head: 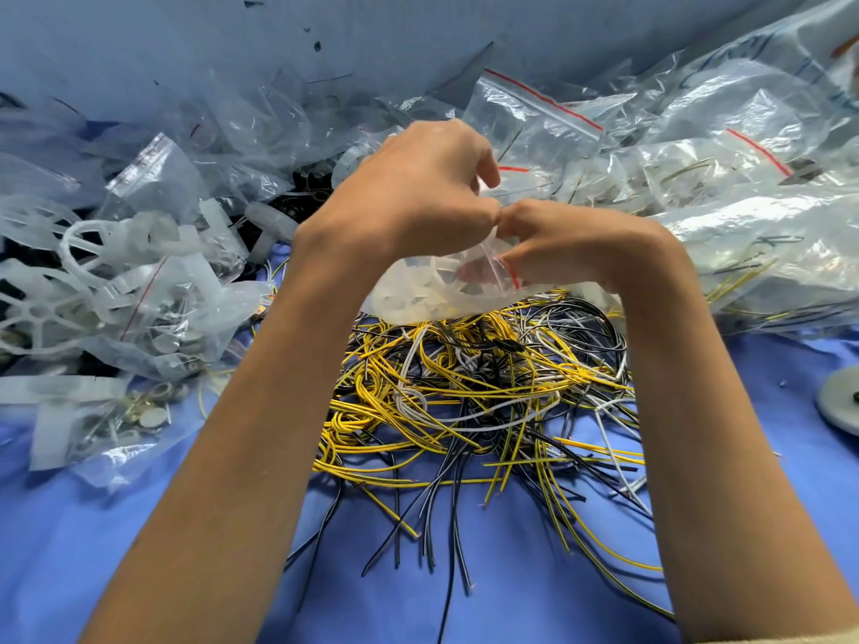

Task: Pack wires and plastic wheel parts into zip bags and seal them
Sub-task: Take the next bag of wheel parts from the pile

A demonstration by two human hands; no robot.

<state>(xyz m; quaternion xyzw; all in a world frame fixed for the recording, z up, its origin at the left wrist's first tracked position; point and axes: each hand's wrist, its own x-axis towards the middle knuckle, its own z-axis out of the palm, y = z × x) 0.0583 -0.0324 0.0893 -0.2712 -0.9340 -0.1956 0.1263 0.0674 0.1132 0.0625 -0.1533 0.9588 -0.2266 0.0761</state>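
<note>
My left hand [409,188] and my right hand [571,239] meet knuckle to knuckle above the table, both pinching the red-striped top edge of a clear zip bag [427,295]. The bag hangs below them and holds white plastic wheel parts. Under it lies a tangled heap of yellow, black and white wires [474,402] on the blue cloth [511,597]. Loose white plastic wheel parts [56,271] lie at the left.
Filled zip bags with red seal lines [697,146] pile up at the back and right. Bags of small metal discs [135,411] sit at the left front. A white round part [841,402] lies at the right edge. A pale blue wall sheet [325,34] rises behind.
</note>
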